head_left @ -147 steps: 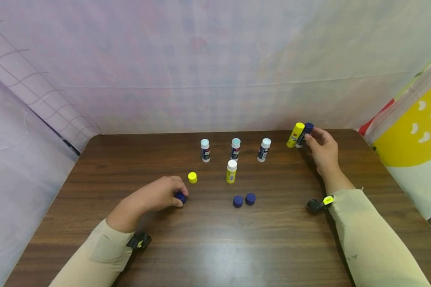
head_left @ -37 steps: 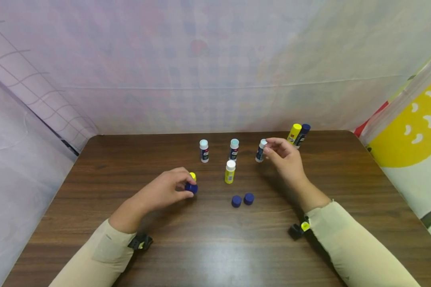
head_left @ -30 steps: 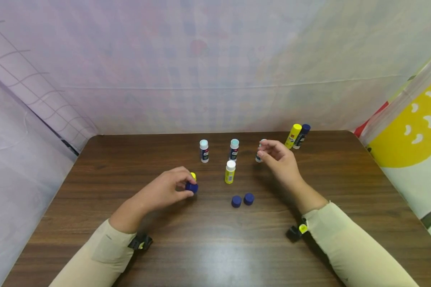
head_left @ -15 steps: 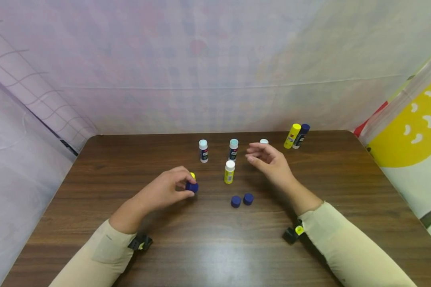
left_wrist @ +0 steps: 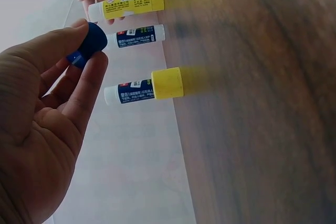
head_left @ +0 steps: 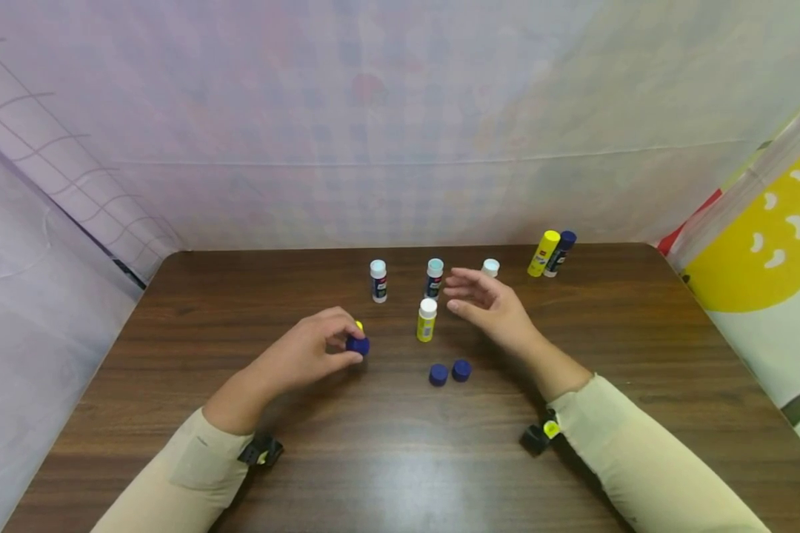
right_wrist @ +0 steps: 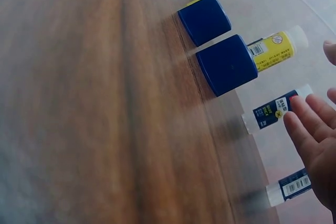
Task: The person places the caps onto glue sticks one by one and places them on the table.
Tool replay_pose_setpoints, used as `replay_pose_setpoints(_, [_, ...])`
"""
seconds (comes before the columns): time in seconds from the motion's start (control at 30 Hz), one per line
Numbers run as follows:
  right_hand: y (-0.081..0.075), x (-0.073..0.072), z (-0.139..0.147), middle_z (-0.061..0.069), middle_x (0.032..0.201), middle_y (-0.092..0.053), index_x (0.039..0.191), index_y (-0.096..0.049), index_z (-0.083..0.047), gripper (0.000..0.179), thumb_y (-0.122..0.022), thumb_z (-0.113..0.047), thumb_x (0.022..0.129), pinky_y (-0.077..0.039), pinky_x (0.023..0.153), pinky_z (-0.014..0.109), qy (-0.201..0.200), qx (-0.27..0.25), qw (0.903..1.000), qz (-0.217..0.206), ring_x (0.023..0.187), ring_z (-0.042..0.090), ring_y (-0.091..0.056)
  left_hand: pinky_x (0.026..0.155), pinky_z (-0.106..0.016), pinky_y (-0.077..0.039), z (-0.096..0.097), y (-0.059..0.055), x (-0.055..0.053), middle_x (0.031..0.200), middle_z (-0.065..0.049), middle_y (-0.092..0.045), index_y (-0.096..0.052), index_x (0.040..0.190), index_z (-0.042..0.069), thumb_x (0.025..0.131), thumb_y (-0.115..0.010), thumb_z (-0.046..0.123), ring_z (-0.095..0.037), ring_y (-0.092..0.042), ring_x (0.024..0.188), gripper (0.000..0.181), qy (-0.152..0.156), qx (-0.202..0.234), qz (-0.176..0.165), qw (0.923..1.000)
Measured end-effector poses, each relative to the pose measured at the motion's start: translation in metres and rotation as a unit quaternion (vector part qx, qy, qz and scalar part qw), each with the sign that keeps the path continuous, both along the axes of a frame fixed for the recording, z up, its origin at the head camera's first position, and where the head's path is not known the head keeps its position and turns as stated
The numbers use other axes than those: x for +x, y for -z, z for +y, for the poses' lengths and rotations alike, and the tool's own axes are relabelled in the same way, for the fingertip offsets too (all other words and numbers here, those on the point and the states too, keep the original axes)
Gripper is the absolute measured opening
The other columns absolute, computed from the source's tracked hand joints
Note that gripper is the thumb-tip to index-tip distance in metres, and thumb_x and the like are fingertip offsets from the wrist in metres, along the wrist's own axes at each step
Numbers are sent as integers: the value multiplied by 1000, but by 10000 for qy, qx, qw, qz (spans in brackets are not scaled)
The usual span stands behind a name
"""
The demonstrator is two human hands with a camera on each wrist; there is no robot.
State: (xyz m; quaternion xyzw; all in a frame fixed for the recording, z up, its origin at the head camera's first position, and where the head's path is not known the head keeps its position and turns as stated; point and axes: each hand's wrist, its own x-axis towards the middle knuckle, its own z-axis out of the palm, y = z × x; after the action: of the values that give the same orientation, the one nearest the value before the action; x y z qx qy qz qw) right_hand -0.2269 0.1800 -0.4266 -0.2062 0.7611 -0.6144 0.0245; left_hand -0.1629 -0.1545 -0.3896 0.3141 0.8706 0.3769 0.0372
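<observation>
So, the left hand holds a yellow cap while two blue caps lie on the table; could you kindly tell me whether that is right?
Not quite: the left hand holds a blue cap, not a yellow one, as the left wrist view shows. Two blue caps do lie on the table.

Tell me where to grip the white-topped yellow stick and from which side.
Take the yellow stick by its barrel, below the white top, probably from the right, where the right hand is nearest. It stands upright and is slim and round, so thumb and fingers should close round it; a blue stick behind makes the back less handy.
</observation>
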Motion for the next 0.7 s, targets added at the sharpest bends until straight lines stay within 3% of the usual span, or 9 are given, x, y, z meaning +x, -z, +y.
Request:
replay_pose_setpoints(0.37, [2,-1,-6,30,144,-57,150,-46,4,61,-71,3,95,-57,102,25,-324,-397,9982,-310,131,45,-58,84,-24,-63,-1,1,0,111,-11,-66,-72,108,0,88,-81,2,-22,-74,96,22,-28,43,142,9999])
replay_pose_setpoints(0.7, [6,1,-9,25,149,-55,154,-44,-2,65,-73,-5,95,-58,101,27,-574,-285,9962,-582,126,15,-64,85,-25,-63,1,2,-1,112,-12,-66,-72,109,0,89,-81,2,-22,-73,97,22,27,79,189,9998])
